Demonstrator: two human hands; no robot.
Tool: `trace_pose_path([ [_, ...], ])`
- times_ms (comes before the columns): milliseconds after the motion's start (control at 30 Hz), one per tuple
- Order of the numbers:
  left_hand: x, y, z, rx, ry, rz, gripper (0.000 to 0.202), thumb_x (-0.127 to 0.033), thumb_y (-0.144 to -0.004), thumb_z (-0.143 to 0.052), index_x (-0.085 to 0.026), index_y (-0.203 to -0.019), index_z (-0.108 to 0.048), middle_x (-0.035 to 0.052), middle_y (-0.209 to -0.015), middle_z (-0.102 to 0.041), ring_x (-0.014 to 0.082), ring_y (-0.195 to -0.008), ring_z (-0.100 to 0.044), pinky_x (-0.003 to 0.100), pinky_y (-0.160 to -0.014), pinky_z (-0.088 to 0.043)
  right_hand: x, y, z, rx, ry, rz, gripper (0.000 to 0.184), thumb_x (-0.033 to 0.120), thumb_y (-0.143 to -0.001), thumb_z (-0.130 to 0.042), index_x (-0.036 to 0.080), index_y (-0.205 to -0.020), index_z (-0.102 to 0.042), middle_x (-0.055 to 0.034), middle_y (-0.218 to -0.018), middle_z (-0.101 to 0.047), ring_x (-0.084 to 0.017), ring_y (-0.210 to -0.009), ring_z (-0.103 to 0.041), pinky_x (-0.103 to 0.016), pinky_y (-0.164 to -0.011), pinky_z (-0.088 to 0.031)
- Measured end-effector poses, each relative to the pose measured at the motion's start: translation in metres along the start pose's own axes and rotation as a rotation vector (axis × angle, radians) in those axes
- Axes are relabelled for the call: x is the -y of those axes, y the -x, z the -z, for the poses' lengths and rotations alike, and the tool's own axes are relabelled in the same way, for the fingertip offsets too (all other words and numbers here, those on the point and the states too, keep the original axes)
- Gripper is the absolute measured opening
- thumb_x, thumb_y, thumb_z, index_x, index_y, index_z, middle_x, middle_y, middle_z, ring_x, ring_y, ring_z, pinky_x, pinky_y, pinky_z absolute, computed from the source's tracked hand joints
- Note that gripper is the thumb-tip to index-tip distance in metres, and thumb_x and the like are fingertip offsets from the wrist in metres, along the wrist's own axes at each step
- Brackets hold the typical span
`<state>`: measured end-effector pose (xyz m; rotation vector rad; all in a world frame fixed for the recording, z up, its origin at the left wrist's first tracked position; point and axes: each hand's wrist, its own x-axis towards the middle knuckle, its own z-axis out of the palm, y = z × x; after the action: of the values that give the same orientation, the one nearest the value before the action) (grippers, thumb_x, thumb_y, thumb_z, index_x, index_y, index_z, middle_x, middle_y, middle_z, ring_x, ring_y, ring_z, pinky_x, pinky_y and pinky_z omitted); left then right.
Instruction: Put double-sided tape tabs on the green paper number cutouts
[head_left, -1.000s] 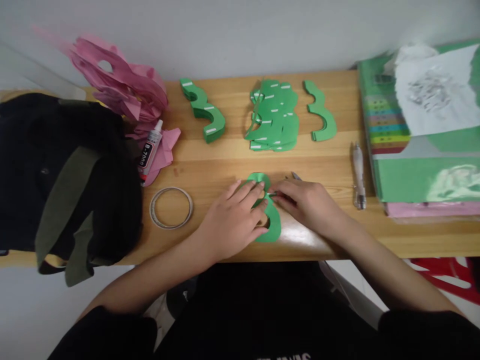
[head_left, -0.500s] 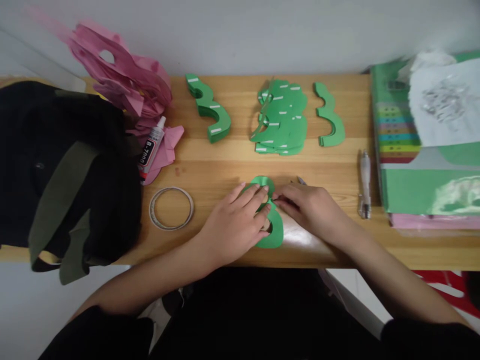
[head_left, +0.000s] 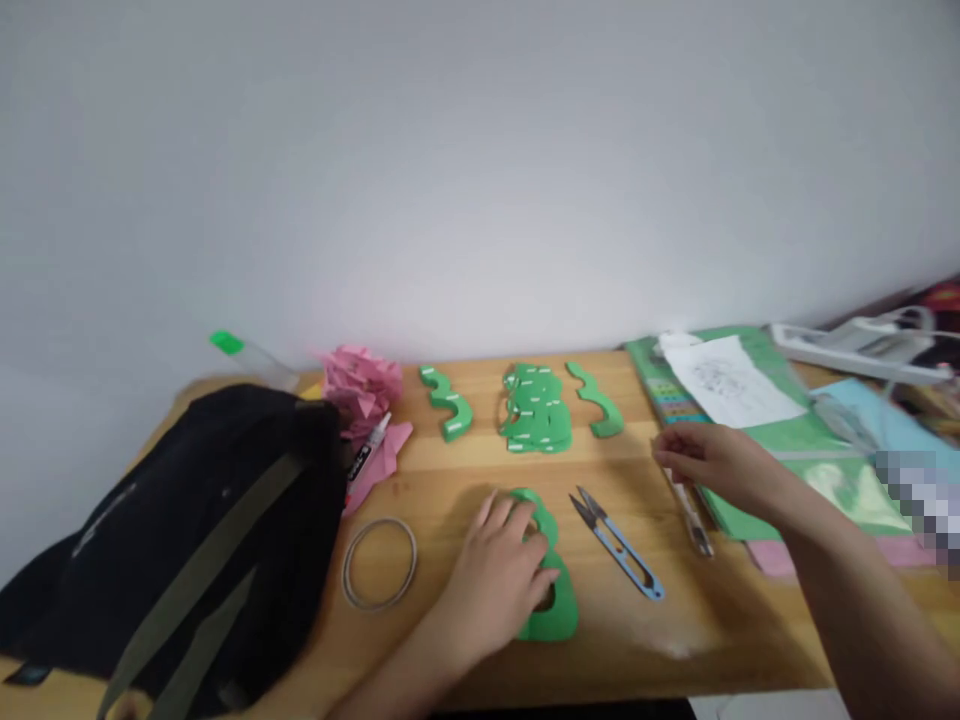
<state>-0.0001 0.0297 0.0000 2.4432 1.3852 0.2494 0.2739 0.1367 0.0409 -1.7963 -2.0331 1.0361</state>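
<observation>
Left hand [head_left: 499, 575]: we press it flat, fingers spread, on the green cutout [head_left: 556, 612], which sticks out from under our palm.
Right hand [head_left: 705, 462]: loosely curled just above the pen [head_left: 694, 520]; we cannot tell whether it pinches anything.
Between our hands: blue snips [head_left: 619, 547].
Left of our left hand: tape ring [head_left: 379, 563].

A plain pale grey wall [head_left: 480, 180] is seen well beyond the fingers [head_left: 504, 512], unbroken across the view. A light wooden table [head_left: 450, 480] is set against it beneath the fingers, lit softly, with 1 faint glare patch nearer than them.
</observation>
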Motion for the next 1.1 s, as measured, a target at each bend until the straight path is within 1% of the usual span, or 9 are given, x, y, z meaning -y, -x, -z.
trace_pose_path([
  [200,-0.001,0.001,0.002,0.026,0.149,0.088,0.015,-0.027,-0.086,-0.063,-0.023,-0.099,-0.07,0.0049,-0.119,-0.062,0.0268,-0.113,-0.054,0.049,-0.101,-0.043,-0.022,-0.022,0.06,-0.272,-0.01,-0.177,0.011,0.022,-0.072,-0.06,0.018,-0.062,-0.061,-0.0026,-0.053,-0.068,-0.017,-0.054,-0.067,-0.026,-0.055,-0.053],
  [300,-0.002,-0.001,0.002,0.035,0.162,0.103,0.016,-0.023,-0.086,-0.061,-0.024,-0.099,-0.07,0.0056,-0.12,-0.062,0.0278,-0.116,-0.052,0.051,-0.103,-0.041,-0.038,-0.032,0.08,-0.39,0.051,-0.228,0.012,0.019,-0.074,-0.058,0.016,-0.064,-0.064,-0.0047,-0.058,-0.071,-0.018,-0.058,-0.069,-0.025,-0.056,-0.054],
  [400,-0.001,-0.003,0.0,0.032,0.151,0.094,0.016,-0.022,-0.087,-0.06,-0.023,-0.099,-0.07,0.0064,-0.12,-0.062,0.0279,-0.115,-0.053,0.052,-0.103,-0.04,-0.053,-0.043,0.094,-0.482,0.161,-0.238,0.009,0.014,-0.068,-0.061,0.018,-0.065,-0.068,-0.0024,-0.061,-0.071,-0.02,-0.064,-0.07,-0.026,-0.058,-0.052],
  [467,-0.001,-0.003,-0.001,0.026,0.136,0.085,0.015,-0.022,-0.087,-0.06,-0.023,-0.098,-0.07,0.0068,-0.12,-0.062,0.0281,-0.114,-0.053,0.052,-0.102,-0.041,-0.061,-0.049,0.1,-0.518,0.231,-0.229,0.014,0.01,-0.064,-0.06,0.02,-0.067,-0.07,-0.0008,-0.065,-0.073,-0.02,-0.07,-0.07,-0.027,-0.063,-0.052],
  [600,0.001,0.002,-0.001,-0.037,0.131,0.069,0.017,-0.021,-0.087,-0.057,-0.023,-0.1,-0.069,0.0077,-0.121,-0.061,0.0272,-0.113,-0.055,0.05,-0.099,-0.045,-0.073,-0.057,0.104,-0.56,0.333,-0.218,0.022,0.006,-0.063,-0.056,0.019,-0.073,-0.072,-0.0027,-0.071,-0.074,-0.022,-0.075,-0.069,-0.029,-0.069,-0.05],
  [767,0.016,0.012,0.002,-0.237,0.047,0.109,0.022,-0.023,-0.089,-0.051,-0.021,-0.105,-0.067,0.01,-0.117,-0.063,0.0276,-0.108,-0.059,0.049,-0.092,-0.05,-0.072,-0.056,0.101,-0.617,0.415,-0.202,0.015,0.016,-0.069,-0.059,0.018,-0.079,-0.071,-0.0049,-0.07,-0.073,-0.023,-0.074,-0.066,-0.03,-0.066,-0.045],
  [833,0.025,0.018,0.004,-0.276,0.002,0.145,0.024,-0.024,-0.09,-0.049,-0.02,-0.105,-0.066,0.0101,-0.112,-0.065,0.0274,-0.103,-0.061,0.048,-0.087,-0.052,-0.067,-0.053,0.1,-0.64,0.438,-0.199,0.011,0.021,-0.072,-0.062,0.018,-0.076,-0.07,-0.0066,-0.071,-0.073,-0.023,-0.072,-0.064,-0.03,-0.063,-0.042],
  [1000,0.037,0.033,0.01,-0.188,-0.019,0.215,0.029,-0.015,-0.092,-0.038,-0.017,-0.097,-0.066,0.0085,-0.094,-0.068,0.0234,-0.088,-0.064,0.042,-0.078,-0.054,-0.049,-0.033,0.091,-0.648,0.475,-0.19,0.016,0.028,-0.079,-0.061,0.015,-0.073,-0.069,-0.0145,-0.081,-0.072,-0.02,-0.068,-0.058,-0.03,-0.059,-0.033],
  [1100,0.031,0.038,0.007,-0.17,0.002,0.196,0.027,-0.019,-0.092,-0.043,-0.017,-0.108,-0.064,0.0099,-0.106,-0.066,0.0243,-0.101,-0.061,0.043,-0.089,-0.052,-0.036,-0.015,0.07,-0.622,0.483,-0.177,0.025,0.03,-0.086,-0.053,0.011,-0.084,-0.07,-0.0197,-0.088,-0.071,-0.021,-0.072,-0.057,-0.032,-0.062,-0.032],
])
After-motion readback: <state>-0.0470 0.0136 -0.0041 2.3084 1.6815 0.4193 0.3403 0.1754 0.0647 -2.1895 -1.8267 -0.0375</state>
